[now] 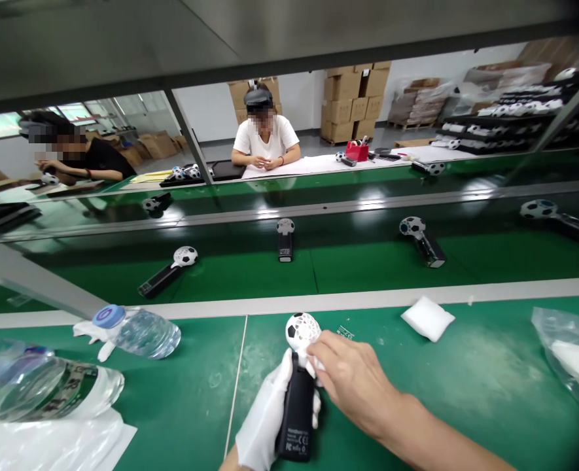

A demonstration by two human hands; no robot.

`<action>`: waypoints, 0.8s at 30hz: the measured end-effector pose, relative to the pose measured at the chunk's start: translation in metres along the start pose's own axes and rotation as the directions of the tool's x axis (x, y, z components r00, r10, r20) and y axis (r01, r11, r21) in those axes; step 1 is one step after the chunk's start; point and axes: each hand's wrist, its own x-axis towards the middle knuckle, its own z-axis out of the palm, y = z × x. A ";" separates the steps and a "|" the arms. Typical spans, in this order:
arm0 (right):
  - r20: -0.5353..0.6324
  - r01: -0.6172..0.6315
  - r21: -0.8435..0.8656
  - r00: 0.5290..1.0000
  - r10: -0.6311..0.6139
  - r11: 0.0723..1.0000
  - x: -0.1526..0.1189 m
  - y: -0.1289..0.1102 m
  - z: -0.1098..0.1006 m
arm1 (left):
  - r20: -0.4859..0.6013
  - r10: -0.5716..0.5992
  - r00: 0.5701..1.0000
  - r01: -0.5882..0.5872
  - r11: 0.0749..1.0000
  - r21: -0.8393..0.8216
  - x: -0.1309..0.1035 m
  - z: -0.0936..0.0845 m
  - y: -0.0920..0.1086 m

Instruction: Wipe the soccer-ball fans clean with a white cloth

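Note:
A handheld fan (298, 405) with a black handle and a white-and-black football-shaped head stands in front of me, its printed side facing me. My left hand (268, 409), in a white glove, is wrapped round the handle. At the fan's neck, just below the ball head, my bare right hand (350, 376) has its fingers pinched together. Something white shows under those fingertips; I cannot tell whether it is a cloth or part of the fan. A small printed label (345, 332) lies on the green bench (195, 405) behind my right hand.
Water bottles (144, 332) lie at the left, near a white plastic sheet (48, 445). A white pad (427, 318) and a clear bag (571, 353) are at the right. Several fans, including one straight ahead (285, 241), lie on the green belt. Two people sit beyond it.

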 end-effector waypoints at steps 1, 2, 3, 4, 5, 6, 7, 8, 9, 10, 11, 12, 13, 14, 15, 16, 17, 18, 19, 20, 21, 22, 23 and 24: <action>0.011 0.012 -0.005 1.000 -0.012 1.000 0.003 -0.003 0.004 | -0.002 -0.002 1.000 0.002 1.000 -0.002 0.000 -0.001 -0.002; 0.020 0.013 -0.010 1.000 -0.013 1.000 0.005 -0.005 0.008 | -0.006 -0.004 1.000 0.004 1.000 -0.005 0.000 -0.002 -0.003; 0.030 0.002 -0.010 1.000 -0.002 1.000 0.007 -0.007 0.010 | -0.010 -0.007 1.000 0.007 1.000 -0.007 0.000 -0.003 -0.005; 0.042 -0.022 -0.001 0.999 0.022 1.000 0.008 -0.008 0.011 | -0.013 -0.011 1.000 0.011 1.000 -0.009 0.000 -0.004 -0.007; 0.060 -0.053 0.015 0.997 0.052 0.998 0.009 -0.008 0.011 | -0.017 -0.015 1.000 0.015 1.000 -0.011 0.000 -0.004 -0.009; 0.081 -0.085 0.043 0.993 0.081 0.995 0.009 -0.008 0.010 | -0.020 -0.018 1.000 0.017 1.000 -0.011 -0.001 -0.004 -0.011; 0.107 -0.108 0.084 0.989 0.099 0.991 0.010 -0.008 0.008 | -0.023 -0.020 1.000 0.020 1.000 -0.010 -0.001 -0.004 -0.012; 0.137 -0.121 0.140 0.985 0.101 0.983 0.010 -0.008 0.005 | -0.024 -0.022 0.999 0.021 1.000 -0.008 -0.001 -0.004 -0.012; 0.165 -0.124 0.208 0.982 0.090 0.970 0.010 -0.007 0.002 | -0.025 -0.021 0.999 0.021 1.000 -0.005 -0.002 -0.003 -0.012; 0.187 -0.121 0.282 0.980 0.069 0.952 0.010 -0.006 -0.001 | -0.025 -0.020 0.999 0.020 1.000 -0.001 -0.002 -0.003 -0.012; 0.195 -0.116 0.351 0.980 0.049 0.929 0.010 -0.004 -0.005 | -0.024 -0.017 1.000 0.017 1.000 0.003 -0.001 -0.002 -0.011; 0.185 -0.121 0.403 0.982 0.048 0.907 0.010 -0.001 -0.009 | -0.023 -0.012 1.000 0.012 1.000 0.006 -0.001 -0.001 -0.009; 0.161 -0.138 0.437 0.984 0.073 0.889 0.009 0.002 -0.014 | -0.021 -0.006 1.000 0.007 1.000 0.009 -0.001 0.000 -0.008; 0.131 -0.165 0.456 0.984 0.117 0.875 0.009 0.006 -0.019 | -0.018 -0.001 1.000 0.001 1.000 0.012 -0.002 0.000 -0.006; 0.102 -0.195 0.464 0.981 0.167 0.864 0.008 0.010 -0.025 | -0.016 0.004 1.000 -0.004 1.000 0.013 -0.002 0.001 -0.004; 0.076 -0.222 0.463 0.975 0.211 0.858 0.007 0.014 -0.030 | -0.013 0.008 1.000 -0.008 1.000 0.014 -0.003 0.002 -0.003; 0.059 -0.241 0.456 0.969 0.241 0.857 0.006 0.018 -0.036 | -0.011 0.011 1.000 -0.011 1.000 0.014 -0.004 0.003 -0.001; 0.051 -0.249 0.443 0.966 0.254 0.861 0.004 0.020 -0.040 | -0.010 0.012 1.000 -0.012 1.000 0.015 -0.005 0.004 0.000; 0.047 -0.245 0.421 0.967 0.248 0.873 0.003 0.022 -0.043 | -0.010 0.015 1.000 -0.014 1.000 0.014 -0.007 0.005 0.001; 0.043 -0.230 0.389 0.972 0.232 0.892 0.002 0.022 -0.045 | -0.010 0.018 1.000 -0.018 1.000 0.014 -0.008 0.007 0.003; 0.040 -0.210 0.352 0.977 0.209 0.912 0.001 0.021 -0.044 | -0.011 0.021 1.000 -0.021 1.000 0.015 -0.010 0.008 0.004; 0.038 -0.187 0.310 0.982 0.184 0.932 0.001 0.018 -0.041 | -0.012 0.026 1.000 -0.026 1.000 0.017 -0.012 0.011 0.005; 0.040 -0.160 0.267 0.987 0.155 0.950 0.001 0.014 -0.037 | -0.013 0.033 0.999 -0.033 0.999 0.019 -0.013 0.013 0.006; 0.047 -0.127 0.224 0.992 0.119 0.966 0.001 0.009 -0.031 | -0.016 0.043 0.999 -0.043 0.999 0.022 -0.014 0.016 0.007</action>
